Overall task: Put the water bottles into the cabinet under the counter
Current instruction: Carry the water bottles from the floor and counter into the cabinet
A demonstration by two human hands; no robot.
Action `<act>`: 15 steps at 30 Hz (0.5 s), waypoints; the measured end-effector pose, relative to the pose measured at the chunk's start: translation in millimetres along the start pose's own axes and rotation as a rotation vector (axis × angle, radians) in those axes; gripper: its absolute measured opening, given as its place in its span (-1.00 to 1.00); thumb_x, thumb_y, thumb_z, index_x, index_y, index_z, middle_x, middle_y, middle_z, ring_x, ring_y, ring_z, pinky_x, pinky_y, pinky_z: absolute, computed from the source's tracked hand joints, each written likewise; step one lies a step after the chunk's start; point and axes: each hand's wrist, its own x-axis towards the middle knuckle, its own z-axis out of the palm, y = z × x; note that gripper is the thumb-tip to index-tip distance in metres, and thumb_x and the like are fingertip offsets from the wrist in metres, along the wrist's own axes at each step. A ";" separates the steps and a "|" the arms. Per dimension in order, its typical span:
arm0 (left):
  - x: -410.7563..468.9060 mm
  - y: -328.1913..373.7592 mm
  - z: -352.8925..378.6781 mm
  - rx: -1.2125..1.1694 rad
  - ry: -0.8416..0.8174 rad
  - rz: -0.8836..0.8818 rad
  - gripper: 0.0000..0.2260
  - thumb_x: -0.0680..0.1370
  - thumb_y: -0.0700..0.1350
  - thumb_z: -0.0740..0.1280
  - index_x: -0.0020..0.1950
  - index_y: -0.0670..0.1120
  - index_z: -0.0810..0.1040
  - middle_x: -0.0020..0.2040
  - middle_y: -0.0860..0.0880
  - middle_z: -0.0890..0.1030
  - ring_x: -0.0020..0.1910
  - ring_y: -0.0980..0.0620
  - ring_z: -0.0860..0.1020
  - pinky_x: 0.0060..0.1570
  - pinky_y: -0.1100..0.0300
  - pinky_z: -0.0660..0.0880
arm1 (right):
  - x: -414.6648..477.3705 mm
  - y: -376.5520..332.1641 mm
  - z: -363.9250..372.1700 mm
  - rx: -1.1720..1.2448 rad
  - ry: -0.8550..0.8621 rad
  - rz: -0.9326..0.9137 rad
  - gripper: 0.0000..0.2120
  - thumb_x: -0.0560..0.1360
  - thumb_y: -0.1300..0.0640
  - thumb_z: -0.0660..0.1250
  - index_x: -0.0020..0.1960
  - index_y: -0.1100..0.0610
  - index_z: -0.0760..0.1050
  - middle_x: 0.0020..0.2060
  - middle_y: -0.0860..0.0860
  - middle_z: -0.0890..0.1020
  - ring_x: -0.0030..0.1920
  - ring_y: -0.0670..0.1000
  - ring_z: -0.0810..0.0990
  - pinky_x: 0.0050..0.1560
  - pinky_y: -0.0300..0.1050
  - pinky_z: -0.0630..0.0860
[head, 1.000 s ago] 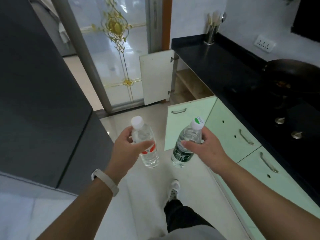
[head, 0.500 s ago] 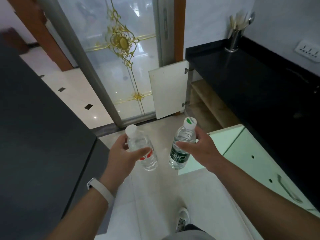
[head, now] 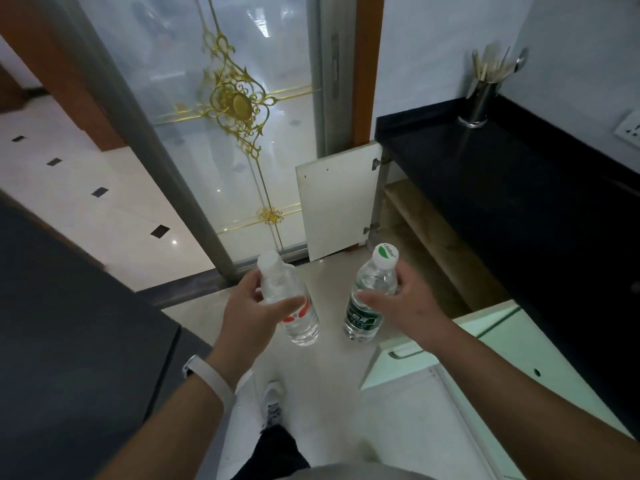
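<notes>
Your left hand [head: 249,313] grips the red-label bottle [head: 301,323] round its upper body, thumb across the front and fingers curled behind. The bottle is tilted, white cap toward 11 o'clock. Your right hand [head: 405,303] grips the green-label bottle [head: 363,317] at the shoulder, thumb across the front, cap up and leaning slightly to 1 o'clock. Both bottles are capped and held in the air over the floor, just below frame centre, side by side and not touching.

The cabinet [head: 426,237] under the counter [head: 502,188] is at 2 o'clock from the bottles. Its door [head: 336,202] is swung wide open at 12 o'clock, and a wooden shelf shows inside. Both bottles are outside it.

The counter is black and runs from 1 to 4 o'clock. A utensil holder [head: 479,102] stands at its far end at 1 o'clock. Mint-green cabinet fronts [head: 502,344] are at 4 o'clock, with one door ajar under your right forearm. A frosted glass door [head: 235,150] with gold ornament is at 11–12 o'clock. There's a white wristband [head: 207,375] on your left wrist at 7 o'clock, a shoe [head: 273,403] at 6 o'clock and a dark grey surface [head: 69,341] at 8 o'clock.
</notes>
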 end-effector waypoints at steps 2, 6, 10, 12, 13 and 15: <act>27.4 -5.3 -4.1 -0.013 -0.037 -0.014 -0.51 0.37 -0.18 0.60 0.23 0.04 0.54 0.07 0.02 0.66 0.02 0.04 0.66 -0.08 0.20 0.61 | 17.2 -6.4 3.9 -0.025 0.032 0.000 -0.65 0.39 0.16 0.54 0.06 -0.09 0.49 -0.03 -0.09 0.64 -0.01 -0.11 0.62 -0.10 -0.26 0.52; 102.1 -15.8 -19.0 -0.007 -0.155 -0.039 -0.50 0.32 -0.13 0.64 0.20 0.04 0.57 0.04 0.01 0.69 0.01 0.01 0.68 -0.14 0.20 0.63 | 60.6 -21.3 22.3 -0.043 0.203 0.006 -0.63 0.36 0.14 0.56 0.09 -0.06 0.52 -0.05 -0.07 0.66 -0.02 -0.08 0.65 -0.02 -0.18 0.60; 179.2 -11.8 -33.4 0.030 -0.238 -0.017 -0.43 0.24 -0.03 0.64 0.22 0.09 0.58 0.02 0.05 0.71 0.01 0.01 0.69 0.03 -0.01 0.65 | 96.7 -42.8 40.5 -0.071 0.372 0.040 -0.50 0.33 0.04 0.57 0.21 -0.04 0.49 0.02 -0.07 0.64 0.03 -0.07 0.63 0.11 0.00 0.61; 212.3 -7.2 -36.5 0.054 -0.282 0.019 -0.40 0.19 0.06 0.62 0.21 0.14 0.58 0.02 0.07 0.70 0.02 0.04 0.68 0.06 -0.02 0.63 | 111.5 -54.3 46.5 -0.078 0.434 0.054 -0.46 0.32 0.01 0.57 0.24 -0.02 0.48 0.04 -0.07 0.63 0.06 -0.05 0.63 0.12 0.03 0.61; 225.9 -4.3 -37.3 0.074 -0.320 0.043 -0.41 0.21 0.06 0.63 0.21 0.15 0.58 0.04 0.09 0.70 0.03 0.07 0.67 0.06 0.01 0.62 | 117.2 -58.5 49.3 -0.066 0.472 0.054 -0.46 0.31 0.01 0.57 0.23 -0.01 0.48 0.03 -0.07 0.63 0.05 -0.05 0.63 0.11 0.03 0.61; 248.3 1.6 -36.0 0.095 -0.387 0.084 -0.44 0.28 -0.03 0.64 0.22 0.17 0.55 0.08 0.11 0.67 0.07 0.10 0.64 0.04 0.14 0.58 | 125.7 -65.2 54.8 -0.055 0.537 0.043 -0.49 0.29 0.00 0.57 0.19 -0.03 0.49 0.01 -0.08 0.64 0.03 -0.06 0.64 0.08 0.01 0.62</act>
